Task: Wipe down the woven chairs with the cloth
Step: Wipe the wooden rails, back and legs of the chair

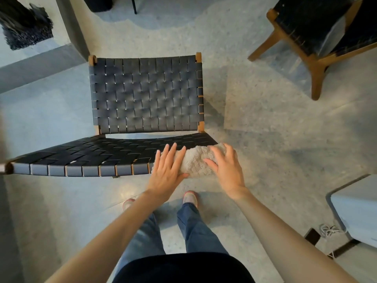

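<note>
A chair with a dark woven strap seat (85, 154) and woven backrest (145, 94) on a wooden frame stands in front of me. A fluffy beige cloth (195, 162) lies bunched on the seat's front right corner. My left hand (168, 170) presses flat on the cloth's left side, fingers straight and spread, the thumb under the cloth's near edge. On the cloth's right side rests my right hand (225, 166), its fingers slightly bent over the top.
A second wooden chair (318, 64) with a dark seat stands at the upper right. A pale box-like unit (357, 211) with cables beside it sits at the right. A dark shaggy object (26, 27) is at the upper left. My feet stand just before the seat.
</note>
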